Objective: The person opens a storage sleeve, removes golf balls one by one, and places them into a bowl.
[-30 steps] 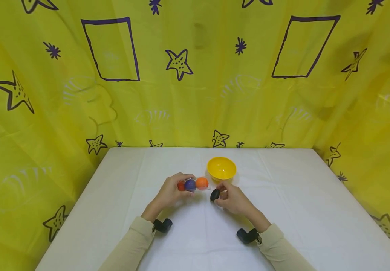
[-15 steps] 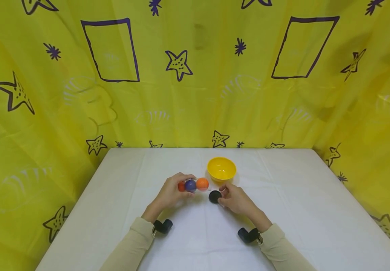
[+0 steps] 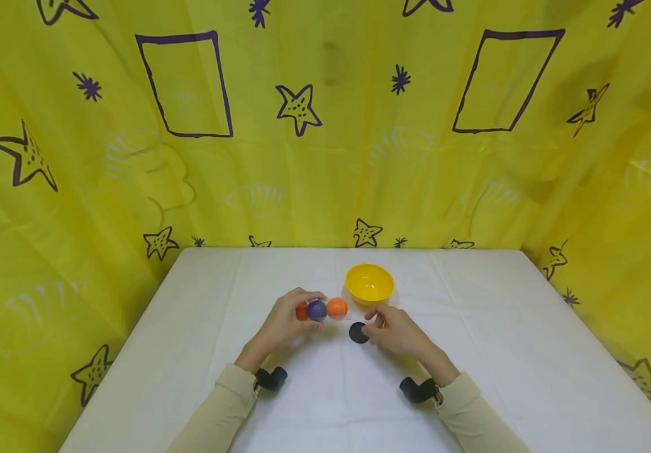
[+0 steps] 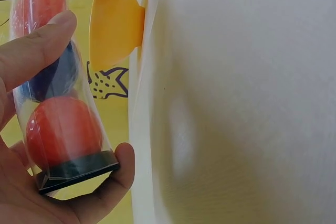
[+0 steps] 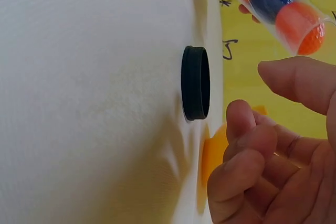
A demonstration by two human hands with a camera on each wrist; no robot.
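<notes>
In the left wrist view my left hand [image 3: 285,319] grips a clear plastic tube [image 4: 85,85], its thumb across the wall. Inside sit a red ball [image 4: 63,132], a blue ball [image 3: 317,310] and an orange ball [image 3: 337,307], dimpled like golf balls. A black base [image 4: 79,171] closes the red ball's end; the other end is uncapped and points right. A round black cap [image 5: 195,82] lies on the white table, just left of my right hand [image 3: 397,330]. In the right wrist view that hand's fingers are loosely bent, apart from the cap, holding nothing.
A yellow bowl [image 3: 370,283] stands behind the cap, close to the right hand's fingers. White cloth [image 3: 302,402] covers the table. A yellow curtain [image 3: 325,176] with drawn stars hangs along the back and both sides.
The right hand has lowered the black cap from upright to flat on the table and let go of it. The left hand with the tube has barely moved.
</notes>
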